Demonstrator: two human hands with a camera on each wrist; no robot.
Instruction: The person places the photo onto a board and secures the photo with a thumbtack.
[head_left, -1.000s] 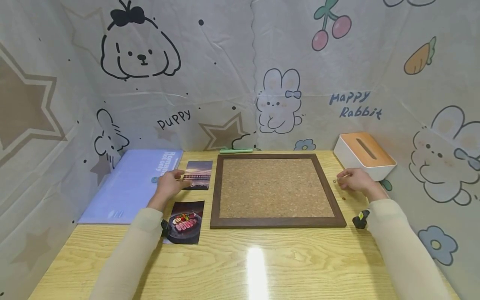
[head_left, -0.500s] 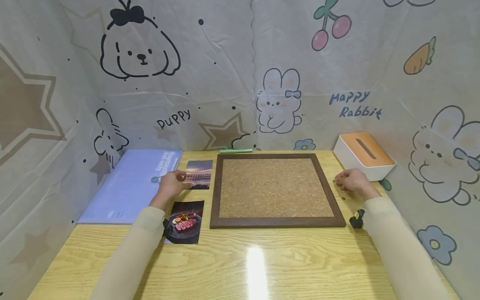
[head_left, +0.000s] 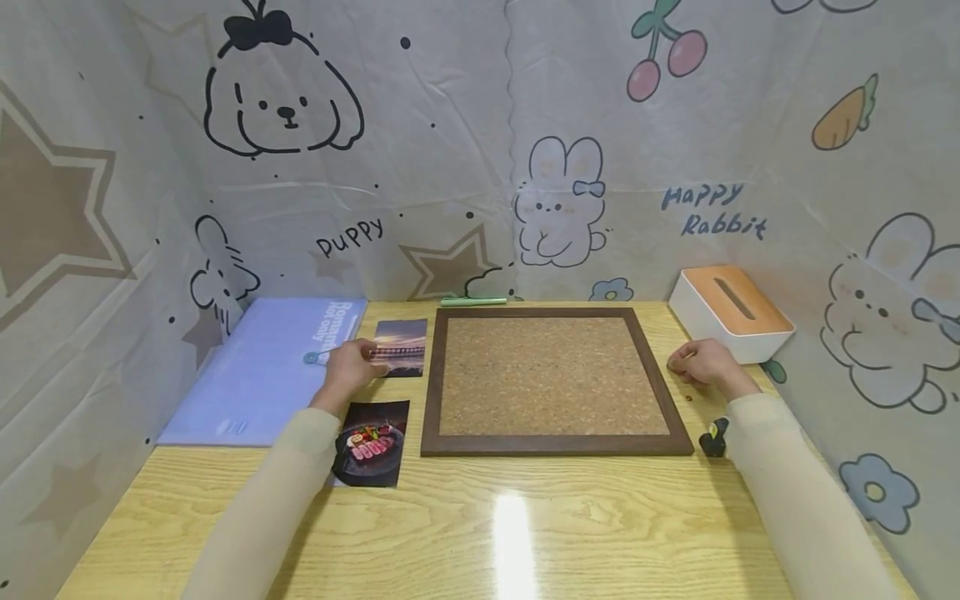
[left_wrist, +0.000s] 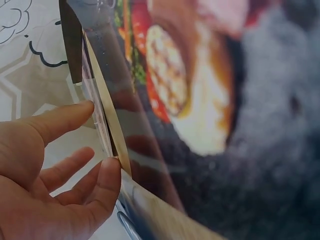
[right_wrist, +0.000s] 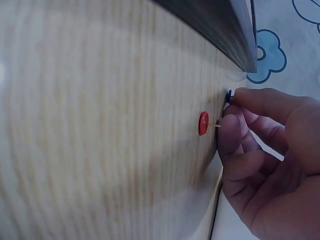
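My left hand is at the left edge of a bridge photo on the table. Its thumb and index finger touch the photo, spread apart along that edge, as the left wrist view shows. A steak photo lies just below, partly behind the sleeve. My right hand is beside the tissue box, fingertips down at the table. There it pinches a blue thumbtack, mostly hidden in the head view. A red thumbtack rests point up near the fingers.
A wood-framed cork board lies between the hands. On the left is a lilac document folder. A green pen lies behind the board, and a tissue box stands at the back right against the wall cloth.
My right fingers have closed in on the blue thumbtack, which showed apart from them a second ago. My left hand has shifted slightly right, farther onto the bridge photo's edge.
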